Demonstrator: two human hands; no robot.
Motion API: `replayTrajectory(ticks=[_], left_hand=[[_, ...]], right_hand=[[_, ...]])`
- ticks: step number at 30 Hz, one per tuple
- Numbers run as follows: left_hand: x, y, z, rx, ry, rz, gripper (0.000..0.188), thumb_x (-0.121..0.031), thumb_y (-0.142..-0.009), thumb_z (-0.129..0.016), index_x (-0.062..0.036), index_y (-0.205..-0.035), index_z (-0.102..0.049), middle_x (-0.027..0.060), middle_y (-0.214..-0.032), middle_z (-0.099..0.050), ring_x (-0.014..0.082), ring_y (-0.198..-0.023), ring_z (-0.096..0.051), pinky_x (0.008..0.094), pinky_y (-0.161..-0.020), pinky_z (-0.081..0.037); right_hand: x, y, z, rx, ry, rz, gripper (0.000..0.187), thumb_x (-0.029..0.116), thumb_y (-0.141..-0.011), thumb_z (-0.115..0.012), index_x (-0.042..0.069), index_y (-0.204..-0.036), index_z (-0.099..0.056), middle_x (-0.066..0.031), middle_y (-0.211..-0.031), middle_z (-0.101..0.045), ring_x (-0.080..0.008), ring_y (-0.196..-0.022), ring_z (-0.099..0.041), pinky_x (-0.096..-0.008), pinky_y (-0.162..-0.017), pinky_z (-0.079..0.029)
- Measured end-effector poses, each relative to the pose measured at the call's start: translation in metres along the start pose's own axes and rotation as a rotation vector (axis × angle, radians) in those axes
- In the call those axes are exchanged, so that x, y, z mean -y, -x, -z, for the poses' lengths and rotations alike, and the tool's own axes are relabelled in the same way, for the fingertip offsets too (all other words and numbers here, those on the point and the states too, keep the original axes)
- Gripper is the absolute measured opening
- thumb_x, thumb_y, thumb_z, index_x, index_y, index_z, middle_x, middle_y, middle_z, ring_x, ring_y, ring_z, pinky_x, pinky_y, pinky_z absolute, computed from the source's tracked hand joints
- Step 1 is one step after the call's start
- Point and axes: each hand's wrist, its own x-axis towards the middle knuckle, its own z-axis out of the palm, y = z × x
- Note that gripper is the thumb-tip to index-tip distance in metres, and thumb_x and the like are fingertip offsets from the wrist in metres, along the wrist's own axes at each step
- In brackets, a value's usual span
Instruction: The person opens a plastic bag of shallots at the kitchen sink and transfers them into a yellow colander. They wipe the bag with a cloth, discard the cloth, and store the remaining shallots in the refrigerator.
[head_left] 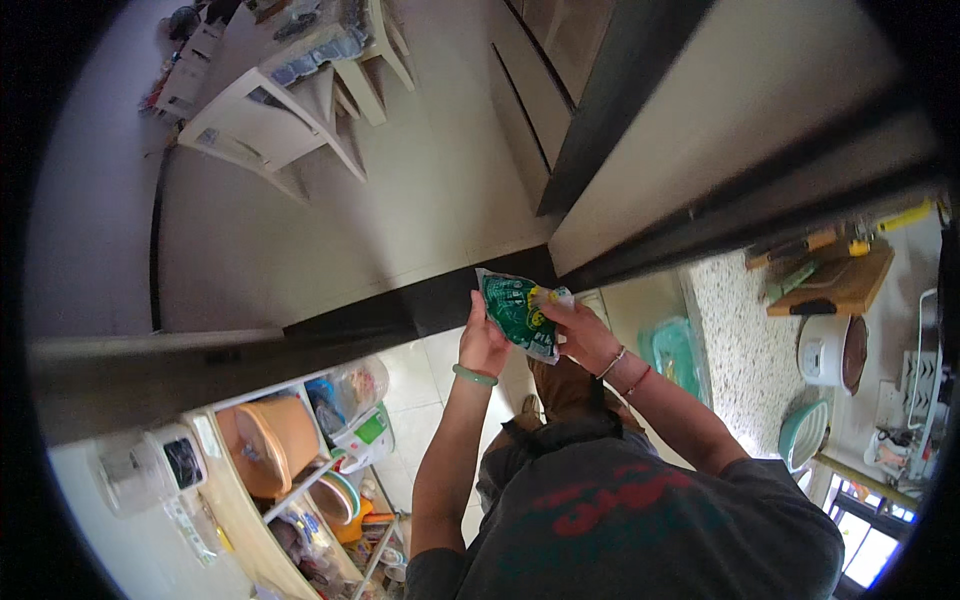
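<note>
Green packet (518,312) gripped between both hands (530,335).

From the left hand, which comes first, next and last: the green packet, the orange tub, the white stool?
1. Green packet: held right at the left hand.
2. Orange tub: lower left, on the shelf.
3. White stool: far up at top left.

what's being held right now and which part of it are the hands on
A green and white plastic packet is held in both hands: the left hand grips its left edge, and the right hand holds its right end, fingers over the top corner.
</note>
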Motion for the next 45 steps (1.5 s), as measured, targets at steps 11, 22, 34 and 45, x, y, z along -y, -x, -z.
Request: replayTrajectory(ticks=[11, 22, 34, 45], left_hand=[[-0.059, -0.21, -0.022, -0.207, -0.183, 0.008, 0.039, -0.04, -0.099, -0.04, -0.0147, -0.127, -0.05, 0.0016, -0.106, -0.062, 0.0163, -0.101, -0.058, 0.035, -0.088, -0.045], [-0.088, -0.403, -0.006, -0.304, -0.433, 0.156, 0.039, -0.039, -0.097, -0.047, -0.0164, -0.128, -0.05, -0.0013, -0.113, -0.059, 0.0116, -0.098, -0.056, 0.032, -0.084, -0.046], [-0.087, -0.612, 0.131, 0.068, -1.666, -0.153, 0.042, -0.027, -0.094, -0.05, -0.0118, -0.133, -0.048, 0.0065, -0.133, -0.051, 0.0228, -0.124, -0.045, 0.0416, -0.098, -0.039], [-0.09, -0.718, 0.137, 0.881, -2.351, -0.46, 0.043, -0.018, -0.088, -0.045, -0.0132, -0.13, -0.051, 0.0024, -0.142, -0.041, 0.0194, -0.14, -0.022, 0.0441, -0.114, -0.019]], right_hand=[[0.093, -0.186, 0.035, -0.363, -0.058, 0.117, 0.032, 0.037, -0.085, -0.068, 0.013, -0.104, -0.058, 0.0034, -0.082, -0.059, -0.008, -0.069, -0.058, -0.0258, -0.053, -0.044], [0.143, -0.343, 0.097, -0.387, -0.305, 0.163, 0.034, 0.033, -0.089, -0.063, 0.016, -0.117, -0.054, 0.0003, -0.106, -0.059, -0.0149, -0.098, -0.057, -0.0398, -0.076, -0.051], [0.161, -0.483, 0.122, -0.755, -0.176, 0.155, 0.029, 0.032, -0.087, -0.066, 0.012, -0.108, -0.058, 0.0026, -0.095, -0.06, -0.0092, -0.082, -0.055, -0.0287, -0.068, -0.045], [0.149, -0.539, 0.132, -1.042, 0.25, 0.139, 0.035, 0.028, -0.088, -0.065, 0.0, -0.108, -0.06, -0.0033, -0.097, -0.064, -0.0115, -0.085, -0.057, -0.0264, -0.073, -0.045]])
